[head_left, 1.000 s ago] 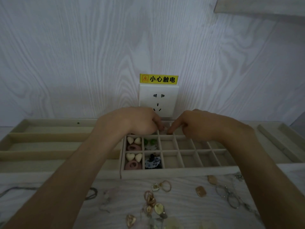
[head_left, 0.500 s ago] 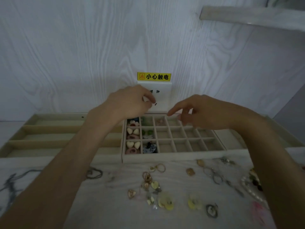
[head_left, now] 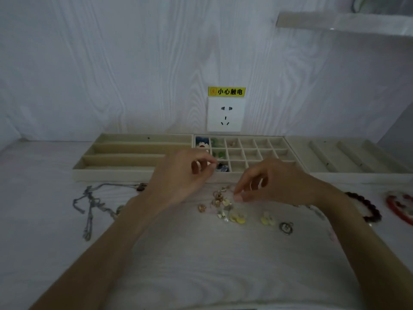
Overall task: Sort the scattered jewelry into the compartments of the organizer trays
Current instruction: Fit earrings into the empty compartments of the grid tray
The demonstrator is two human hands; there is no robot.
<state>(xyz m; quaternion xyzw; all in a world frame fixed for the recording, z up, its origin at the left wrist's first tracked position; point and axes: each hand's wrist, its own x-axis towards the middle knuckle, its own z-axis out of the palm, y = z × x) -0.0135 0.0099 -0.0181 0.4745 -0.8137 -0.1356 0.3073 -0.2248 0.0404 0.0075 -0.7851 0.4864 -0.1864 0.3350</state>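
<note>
The beige grid tray (head_left: 257,144) stands against the wall; its left compartments hold blue, white and green pieces. In front of it lies a pile of small gold and yellow jewelry (head_left: 223,204). My right hand (head_left: 274,184) reaches down to the pile's upper right edge, thumb and index tips pinched together on a small pale piece there. My left hand (head_left: 178,175) hovers over the tray's front left corner, fingers loosely curled, with nothing visible in it. A round charm (head_left: 286,227) lies to the right of the pile.
A tray with long slots (head_left: 125,151) sits on the left, a ridged tray (head_left: 348,157) on the right. A grey necklace (head_left: 90,204) lies at the left; a dark bead bracelet (head_left: 368,209) and a red bracelet (head_left: 397,206) at the right. A wall outlet (head_left: 224,114) is behind.
Both hands have drawn back from the grid tray's rear compartments toward me. My right hand has dropped to the jewelry pile. The view has tilted down.
</note>
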